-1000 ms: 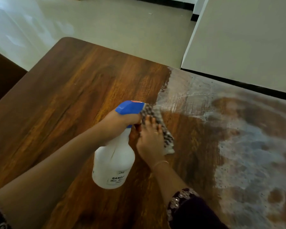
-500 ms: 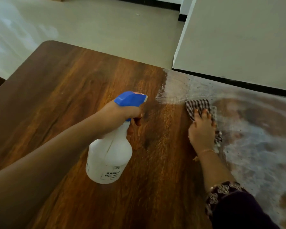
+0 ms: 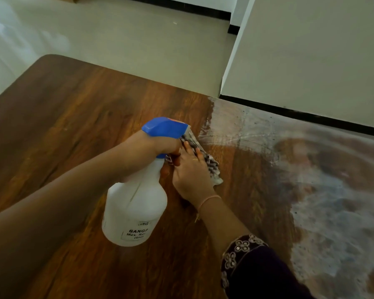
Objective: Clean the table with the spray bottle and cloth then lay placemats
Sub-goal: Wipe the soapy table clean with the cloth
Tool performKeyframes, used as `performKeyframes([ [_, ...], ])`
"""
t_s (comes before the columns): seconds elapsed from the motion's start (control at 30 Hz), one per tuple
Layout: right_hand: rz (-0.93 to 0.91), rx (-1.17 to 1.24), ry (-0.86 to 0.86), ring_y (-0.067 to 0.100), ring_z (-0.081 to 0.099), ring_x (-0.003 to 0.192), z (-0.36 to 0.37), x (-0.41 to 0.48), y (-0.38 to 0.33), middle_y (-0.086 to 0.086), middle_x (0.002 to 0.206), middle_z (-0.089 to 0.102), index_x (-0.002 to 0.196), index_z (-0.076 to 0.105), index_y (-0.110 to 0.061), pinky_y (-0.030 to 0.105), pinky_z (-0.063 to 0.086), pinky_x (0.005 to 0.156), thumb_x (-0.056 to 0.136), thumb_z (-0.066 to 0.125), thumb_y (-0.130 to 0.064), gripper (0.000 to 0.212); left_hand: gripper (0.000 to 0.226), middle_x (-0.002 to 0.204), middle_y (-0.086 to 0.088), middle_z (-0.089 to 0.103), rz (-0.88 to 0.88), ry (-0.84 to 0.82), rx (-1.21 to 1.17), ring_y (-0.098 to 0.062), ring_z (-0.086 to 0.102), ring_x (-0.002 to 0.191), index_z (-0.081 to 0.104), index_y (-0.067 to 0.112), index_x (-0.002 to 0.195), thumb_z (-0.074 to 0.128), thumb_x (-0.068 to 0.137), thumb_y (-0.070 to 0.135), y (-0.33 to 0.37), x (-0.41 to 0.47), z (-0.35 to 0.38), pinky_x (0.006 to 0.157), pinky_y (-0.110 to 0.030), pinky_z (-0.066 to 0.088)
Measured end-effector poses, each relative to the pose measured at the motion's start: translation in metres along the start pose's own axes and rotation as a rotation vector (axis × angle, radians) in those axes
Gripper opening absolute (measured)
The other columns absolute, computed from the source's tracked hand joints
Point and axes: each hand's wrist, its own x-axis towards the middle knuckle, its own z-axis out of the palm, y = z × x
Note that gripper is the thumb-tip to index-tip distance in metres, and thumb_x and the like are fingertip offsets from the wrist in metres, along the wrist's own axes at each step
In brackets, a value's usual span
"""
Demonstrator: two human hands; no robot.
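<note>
My left hand (image 3: 160,145) grips the neck of a white spray bottle (image 3: 136,210) with a blue trigger head, held above the brown wooden table (image 3: 69,130). Its nozzle points right. My right hand (image 3: 190,175) lies flat on a checked cloth (image 3: 212,167) pressed on the tabletop just right of the bottle's head. The cloth shows only past my fingers. A wet, foamy, whitish film (image 3: 324,190) covers the right part of the table. No placemats are in view.
A pale wall with a black skirting (image 3: 300,113) runs along the table's far right edge. Light tiled floor (image 3: 127,44) lies beyond the far edge. The table's rounded far-left corner (image 3: 50,57) is in sight.
My right hand has slid the cloth back left from the foamy patch to just beside the bottle's nozzle. The bottle has stayed in about the same place.
</note>
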Motion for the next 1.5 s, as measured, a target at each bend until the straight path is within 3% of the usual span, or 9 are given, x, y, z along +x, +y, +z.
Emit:
performKeyframes([
  [0.1,0.044,-0.060,0.002,0.025,0.010,0.146,-0.014,0.001,0.031,0.009,0.157,0.017,0.148,0.027,-0.016,0.044,0.000,0.118,0.090,0.020,-0.024,0.059,0.019,0.039,0.003,0.056,-0.047,-0.102,0.113,-0.010,0.055,0.037,0.053,0.010,0.069,0.052,0.087,0.017,0.002,0.008,-0.002,0.038,-0.018,0.044],
  [0.3,0.450,-0.157,0.103,0.028,0.010,0.145,-0.043,-0.040,0.106,0.013,0.157,0.018,0.148,0.025,-0.014,0.044,0.002,0.118,0.086,0.015,-0.029,0.064,0.019,0.051,-0.002,0.055,-0.003,-0.053,0.030,-0.011,0.051,0.043,0.053,0.008,0.065,0.056,0.083,0.014,0.021,0.009,0.006,0.047,-0.023,0.044],
  [0.5,0.662,-0.118,0.161,0.031,0.009,0.145,-0.055,-0.061,0.138,0.015,0.157,0.015,0.148,0.026,-0.013,0.047,0.006,0.118,0.097,0.030,-0.019,0.052,0.011,0.065,-0.006,0.055,0.030,-0.050,0.051,-0.005,0.051,0.040,0.054,0.003,0.082,0.056,0.082,0.015,0.026,0.016,0.011,0.039,-0.017,0.043],
  [0.6,0.699,-0.096,0.189,0.032,0.009,0.145,-0.053,-0.057,0.135,0.017,0.156,0.016,0.148,0.027,-0.011,0.047,0.005,0.117,0.096,0.035,-0.014,0.053,0.013,0.054,-0.001,0.056,0.029,-0.007,0.049,-0.004,0.052,0.038,0.052,0.008,0.073,0.057,0.083,0.015,0.024,0.020,0.013,0.040,-0.018,0.044],
  [0.8,0.702,-0.143,0.163,0.035,0.010,0.144,-0.052,-0.056,0.137,0.019,0.156,0.016,0.148,0.026,-0.009,0.050,0.007,0.116,0.096,0.035,-0.014,0.053,0.016,0.062,-0.005,0.051,0.076,0.047,0.058,-0.015,0.050,0.052,0.048,0.012,0.070,0.056,0.083,0.015,0.027,0.023,0.006,0.056,-0.027,0.044],
  [0.93,0.646,-0.185,0.149,0.035,0.013,0.144,-0.042,-0.055,0.119,0.021,0.154,0.020,0.146,0.028,-0.005,0.050,0.008,0.115,0.094,0.027,-0.020,0.055,0.013,0.063,-0.004,0.051,0.092,0.059,0.059,-0.014,0.046,0.054,0.050,0.008,0.071,0.054,0.084,0.011,0.030,0.023,0.000,0.055,-0.026,0.041],
  [1.17,0.154,-0.175,0.030,0.035,0.039,0.134,-0.001,-0.031,0.011,0.017,0.144,0.043,0.136,0.048,-0.011,0.051,0.021,0.108,0.085,0.029,-0.025,0.057,0.013,0.066,-0.006,0.046,0.045,0.073,0.031,-0.014,0.043,0.057,0.047,0.011,0.073,0.054,0.083,0.011,0.028,0.027,-0.007,0.059,-0.028,0.039],
  [1.3,-0.074,-0.158,-0.062,0.029,0.017,0.144,-0.013,0.015,0.019,0.011,0.156,0.021,0.147,0.029,-0.017,0.044,0.003,0.115,0.095,0.026,-0.022,0.052,0.017,0.061,-0.002,0.044,0.024,0.109,0.040,-0.012,0.043,0.052,0.044,0.013,0.070,0.052,0.085,0.010,0.033,0.029,-0.005,0.056,-0.025,0.038],
  [1.5,0.216,-0.168,0.027,0.026,0.010,0.145,-0.044,0.032,0.104,0.009,0.158,0.016,0.149,0.023,-0.018,0.046,0.006,0.119,0.096,0.027,-0.022,0.053,0.010,0.065,-0.005,0.051,0.065,0.043,0.052,-0.010,0.048,0.047,0.050,0.009,0.073,0.053,0.083,0.010,0.049,0.032,-0.006,0.045,-0.020,0.044],
])
